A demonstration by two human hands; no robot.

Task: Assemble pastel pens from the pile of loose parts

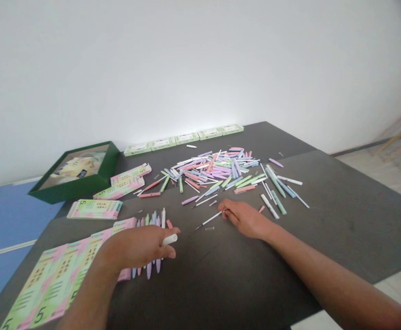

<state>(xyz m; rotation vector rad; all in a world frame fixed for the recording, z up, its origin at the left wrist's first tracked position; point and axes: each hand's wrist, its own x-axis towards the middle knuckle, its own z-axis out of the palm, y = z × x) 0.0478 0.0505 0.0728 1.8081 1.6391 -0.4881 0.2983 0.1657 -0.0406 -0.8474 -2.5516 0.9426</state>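
Note:
My left hand (136, 247) is closed around a white pen barrel (169, 239), whose end pokes out between thumb and fingers. Under and beside that hand lies a row of pastel pens (158, 263), partly hidden by it. Between the fingertips of my right hand (243, 217) is a thin white pen refill (210, 221), its dark tip pointing left, low over the table. A small clear cap (209, 228) lies just below the refill. Beyond my right hand spreads a heap of pen parts (217, 167) in pink, purple, green, blue and white.
Flat pink-and-green pen boxes (45, 284) line the dark table (200, 284) at the left, with more boxes (95, 209) behind. A green box (79, 169) holding packaging stands at the back left. Several pale green cartons (186, 138) sit along the wall.

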